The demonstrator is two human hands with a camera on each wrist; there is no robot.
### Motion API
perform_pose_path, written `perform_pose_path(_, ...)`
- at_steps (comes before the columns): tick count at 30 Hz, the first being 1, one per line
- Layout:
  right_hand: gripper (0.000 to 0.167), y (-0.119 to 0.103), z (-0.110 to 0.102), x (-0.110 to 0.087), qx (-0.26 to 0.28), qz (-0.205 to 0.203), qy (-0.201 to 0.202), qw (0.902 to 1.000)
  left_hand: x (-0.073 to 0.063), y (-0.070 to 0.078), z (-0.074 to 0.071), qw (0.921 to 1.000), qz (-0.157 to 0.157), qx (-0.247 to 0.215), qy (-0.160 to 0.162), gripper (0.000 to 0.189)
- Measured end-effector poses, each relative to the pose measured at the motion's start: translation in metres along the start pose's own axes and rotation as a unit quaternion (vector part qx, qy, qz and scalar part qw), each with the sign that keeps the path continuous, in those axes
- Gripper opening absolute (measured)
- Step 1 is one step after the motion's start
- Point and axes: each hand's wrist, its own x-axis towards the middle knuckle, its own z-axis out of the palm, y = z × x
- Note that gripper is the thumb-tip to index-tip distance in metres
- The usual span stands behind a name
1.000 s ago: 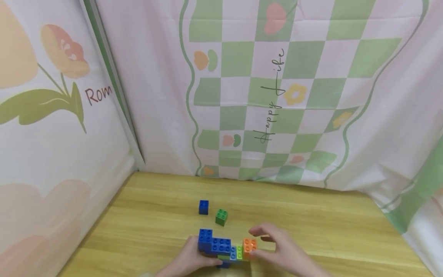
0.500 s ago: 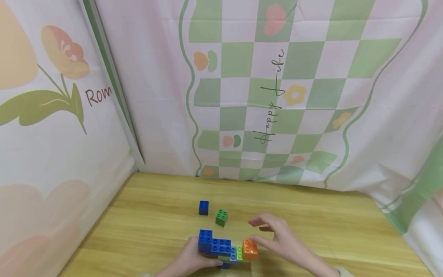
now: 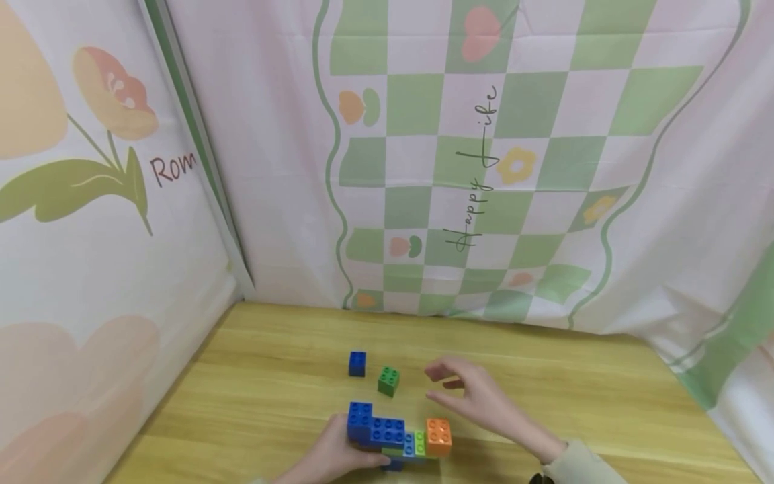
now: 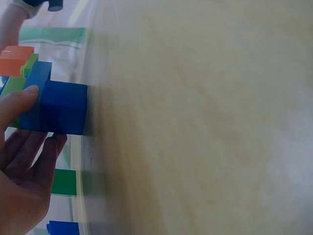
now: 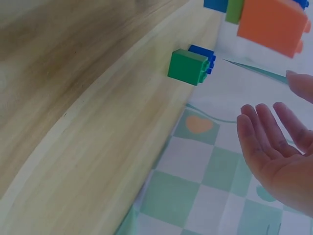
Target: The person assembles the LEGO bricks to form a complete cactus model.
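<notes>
My left hand (image 3: 338, 447) grips an assembly of toy building bricks, thumb on the near side and fingers behind it. At its left end rises a dark blue brick (image 3: 360, 422), joined to a longer blue brick (image 3: 388, 430). Light blue and lime (image 3: 420, 442) bricks lead right to an orange brick (image 3: 438, 437) at the far end. My right hand (image 3: 478, 396) is off the assembly, above the table with fingers loosely bent and nothing between them. A loose green brick (image 3: 388, 380) lies left of its fingertips. Beside that stands a small blue brick (image 3: 357, 364).
The wooden table (image 3: 278, 376) runs back to a checkered curtain (image 3: 484, 202). On the left a white flower-printed cloth (image 3: 91, 269) borders it. In the right wrist view the loose green brick (image 5: 187, 67) partly hides the small blue one.
My right hand has left the orange brick and moved up and slightly left, toward the loose green brick. The left hand holds the assembly nearly still.
</notes>
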Motion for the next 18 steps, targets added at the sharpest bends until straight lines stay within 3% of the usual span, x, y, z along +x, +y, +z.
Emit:
perform_pose_path(9, 0.029, 0.013, 0.008, 0.017, -0.010, 0.025, -0.035, 0.9990, 0.001, -0.002, 0.000, 1.0000, -0.004, 0.003, 0.001, 0.051)
perform_pose_path(18, 0.030, 0.026, 0.014, 0.029, -0.016, 0.022, -0.050, 0.9984, 0.001, -0.002, 0.000, 1.0000, -0.005, 0.002, -0.002, 0.050)
